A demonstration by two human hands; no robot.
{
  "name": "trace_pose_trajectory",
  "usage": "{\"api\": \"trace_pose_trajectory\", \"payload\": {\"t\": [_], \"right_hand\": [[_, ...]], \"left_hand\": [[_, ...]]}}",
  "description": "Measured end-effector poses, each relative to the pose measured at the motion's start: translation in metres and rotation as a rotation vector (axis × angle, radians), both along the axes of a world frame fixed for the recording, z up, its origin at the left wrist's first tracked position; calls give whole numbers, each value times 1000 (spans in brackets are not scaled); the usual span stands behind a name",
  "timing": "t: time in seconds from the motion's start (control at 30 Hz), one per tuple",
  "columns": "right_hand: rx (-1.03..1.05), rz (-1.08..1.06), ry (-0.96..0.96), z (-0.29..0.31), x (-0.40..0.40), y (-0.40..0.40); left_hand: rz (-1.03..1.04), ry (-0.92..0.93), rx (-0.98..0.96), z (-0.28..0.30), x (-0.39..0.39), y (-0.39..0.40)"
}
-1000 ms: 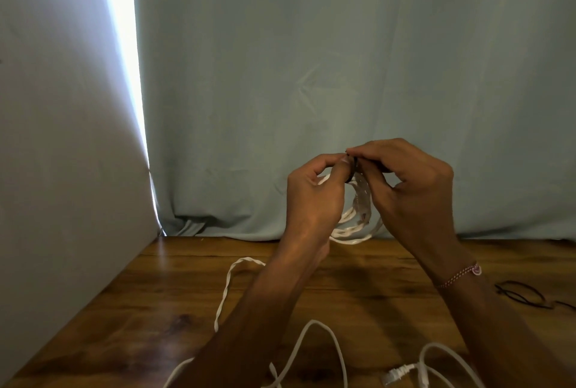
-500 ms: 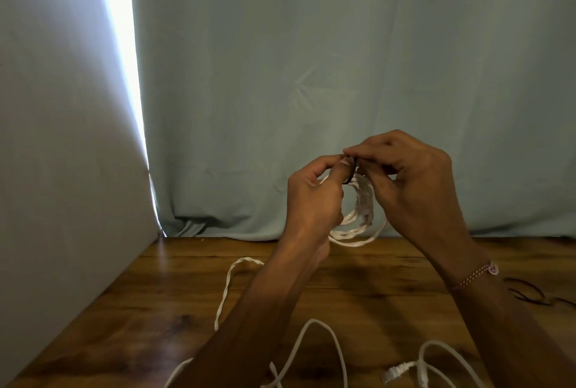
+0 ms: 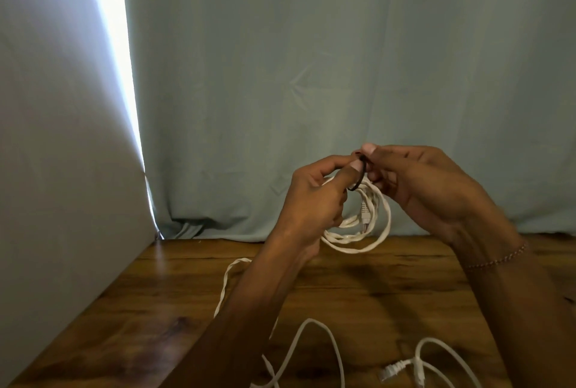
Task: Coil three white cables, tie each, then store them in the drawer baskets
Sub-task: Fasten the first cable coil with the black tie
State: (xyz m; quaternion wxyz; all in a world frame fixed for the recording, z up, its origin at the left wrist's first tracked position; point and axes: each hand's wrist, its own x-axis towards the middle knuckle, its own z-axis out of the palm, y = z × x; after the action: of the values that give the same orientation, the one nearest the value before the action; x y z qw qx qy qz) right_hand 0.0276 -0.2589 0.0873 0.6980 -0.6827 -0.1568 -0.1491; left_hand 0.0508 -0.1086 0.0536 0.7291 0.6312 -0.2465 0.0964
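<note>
A thin dark band (image 3: pixel 358 177), a smooth rubbery-looking loop, is pinched between the thumb and forefinger of the left hand (image 3: pixel 314 200) and the fingertips of the right hand (image 3: pixel 427 191); both hands are curled, with their fingertips pressed close together at the top of the coil (image 3: pixel 361 232). The coil, several round turns of twisted white cable, is held up above the table (image 3: pixel 156 309) in front of the curtain (image 3: pixel 311 60), with a ribbed plug (image 3: pixel 364 213) hanging inside its loops. No writing or brand can be read anywhere. A beaded bracelet (image 3: pixel 498 260) is worn on the right wrist. Further loose white cable (image 3: pixel 311 344) is spread in open curves on the glossy, knotted wood of the table, with a second plug (image 3: pixel 392 370) near the lower edge. The curtain is matte, pale blue-green cloth, creased where it meets the table. A plain pale panel (image 3: pixel 62 169) stands at the left.
</note>
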Motion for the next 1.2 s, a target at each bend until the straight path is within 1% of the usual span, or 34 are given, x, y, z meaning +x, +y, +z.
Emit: {"api": "trace_pose_trajectory", "payload": {"t": [0.07,0.13,0.23,0.3,0.43,0.6,0.67,0.87,1.0,1.07,1.2], "right_hand": [[46,115,78,1,0,-5],[79,184,116,2,0,-9],[159,176,109,0,1,-8],[153,81,70,-1,3,-4],[58,-148,-44,-3,4,2],[-43,-357,-243,-9,5,10],[-68,-414,-306,-10,5,11],[-144,-495,-438,-10,3,7],[-159,-519,-469,-11,2,9],[-173,-504,-455,-11,3,10],[-206,-319,-295,-9,4,10]], "left_hand": [[-31,-20,19,-1,1,1],[-44,-31,31,-1,0,0],[-44,-43,48,-1,-2,-1],[-34,-36,64,-1,-2,1],[-49,-5,84,0,-3,3],[-62,87,73,2,-4,2],[-56,119,77,2,-4,2],[-79,200,76,2,-4,1],[-68,236,52,1,-1,1],[-53,246,38,0,-1,-1],[-27,247,10,0,1,-1]]}}
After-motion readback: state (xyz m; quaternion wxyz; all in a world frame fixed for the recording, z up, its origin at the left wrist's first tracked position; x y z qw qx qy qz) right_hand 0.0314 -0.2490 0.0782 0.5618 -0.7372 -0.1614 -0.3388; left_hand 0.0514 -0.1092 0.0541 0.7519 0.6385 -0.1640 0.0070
